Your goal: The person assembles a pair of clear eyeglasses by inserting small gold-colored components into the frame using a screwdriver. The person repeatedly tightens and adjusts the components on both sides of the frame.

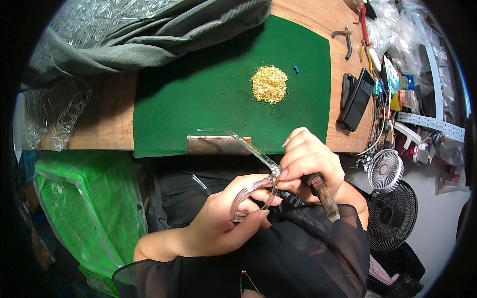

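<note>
Clear plastic eyeglasses (237,199) are held over my lap, rim facing up. My left hand (218,213) is closed round the rim, thumb and fingers on both sides of it. One clear temple arm (256,151) stretches up and left over the mat's near edge; the tip of another (200,184) shows beside my left hand. Fingers of my right hand (310,161) pinch at the hinge corner of the glasses. That same hand grips a tool with a worn brown handle (325,196), its butt pointing down right; its working end is hidden by my fingers.
A heap of small gold-coloured pieces (269,84) lies on the green mat (198,104), near a blue push pin (295,68). Grey cloth (164,37) covers clear frames at far left. Phone (357,102), pliers (347,42) and fans (385,170) stand right; a green crate (89,208) is left.
</note>
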{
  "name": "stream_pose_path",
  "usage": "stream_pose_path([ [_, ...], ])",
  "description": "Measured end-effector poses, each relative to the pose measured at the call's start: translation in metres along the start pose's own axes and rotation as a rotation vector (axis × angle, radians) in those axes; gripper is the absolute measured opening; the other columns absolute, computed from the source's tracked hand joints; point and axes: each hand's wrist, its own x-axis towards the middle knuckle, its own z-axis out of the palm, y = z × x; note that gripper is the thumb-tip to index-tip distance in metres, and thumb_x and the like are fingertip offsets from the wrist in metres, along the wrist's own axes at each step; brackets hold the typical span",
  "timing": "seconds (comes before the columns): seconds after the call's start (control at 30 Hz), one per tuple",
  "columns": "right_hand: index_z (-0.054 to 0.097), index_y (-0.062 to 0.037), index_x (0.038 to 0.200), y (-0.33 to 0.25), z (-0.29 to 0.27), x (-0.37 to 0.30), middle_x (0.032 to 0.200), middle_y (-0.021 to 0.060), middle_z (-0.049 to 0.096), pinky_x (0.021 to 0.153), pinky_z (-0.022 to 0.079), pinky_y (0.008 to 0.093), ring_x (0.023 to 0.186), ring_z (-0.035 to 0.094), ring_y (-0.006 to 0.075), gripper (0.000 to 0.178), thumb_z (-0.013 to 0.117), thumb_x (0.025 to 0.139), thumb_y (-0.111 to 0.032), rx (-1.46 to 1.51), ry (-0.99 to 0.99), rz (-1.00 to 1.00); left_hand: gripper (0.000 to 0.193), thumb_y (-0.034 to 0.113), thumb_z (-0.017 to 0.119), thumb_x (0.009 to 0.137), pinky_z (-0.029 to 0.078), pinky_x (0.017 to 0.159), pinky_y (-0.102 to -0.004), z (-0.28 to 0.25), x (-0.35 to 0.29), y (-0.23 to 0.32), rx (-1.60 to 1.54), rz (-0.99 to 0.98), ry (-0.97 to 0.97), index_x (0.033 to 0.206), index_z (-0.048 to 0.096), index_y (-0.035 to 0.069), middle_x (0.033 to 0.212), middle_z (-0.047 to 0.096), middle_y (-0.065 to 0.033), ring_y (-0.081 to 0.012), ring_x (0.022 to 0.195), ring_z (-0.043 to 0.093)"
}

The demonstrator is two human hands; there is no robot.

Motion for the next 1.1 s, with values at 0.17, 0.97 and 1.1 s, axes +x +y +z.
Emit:
stream_pose_path([
  [0.17, 0.063, -0.0041, 0.086, -0.004, -0.005, -0.002, 0.079, 0.0064, 0.063, 0.065, 0.044, 0.0327, 0.069, 0.058, 0.0217, 0.019, 0.074, 0.072, -0.01, -0.053, -0.001, 0.003, 0.01, -0.004, 0.052, 0.085, 0.048, 0.078, -0.0248, -0.002, 0.0, -0.001, -0.034, 0.028, 0.033, 0.085, 0.062, -0.003, 0.104, 0.061, -0.0165, -0.0173, 0.095, 0.061],
  [0.97, 0.05, -0.0036, 0.088, -0.01, -0.012, -0.008, 0.079, 0.0116, 0.049, 0.071, 0.043, 0.0364, 0.077, 0.051, 0.0297, 0.024, 0.064, 0.07, -0.01, -0.306, -0.487, 0.287, 0.035, -0.004, 0.059, 0.082, 0.051, 0.062, -0.0245, -0.002, -0.007, 0.005, 0.329, -0.051, 0.06, 0.116, 0.051, -0.001, 0.092, 0.064, -0.0103, -0.0154, 0.072, 0.065],
  [1.1, 0.05, -0.0043, 0.086, -0.01, -0.013, -0.008, 0.078, 0.0109, 0.048, 0.071, 0.042, 0.0361, 0.077, 0.05, 0.0284, 0.024, 0.065, 0.068, -0.011, -0.336, -0.493, 0.263, 0.029, -0.003, 0.058, 0.084, 0.051, 0.062, -0.0237, -0.005, -0.005, 0.003, 0.549, 0.082, 0.018, 0.112, 0.051, -0.003, 0.094, 0.064, -0.0123, -0.014, 0.069, 0.064],
])
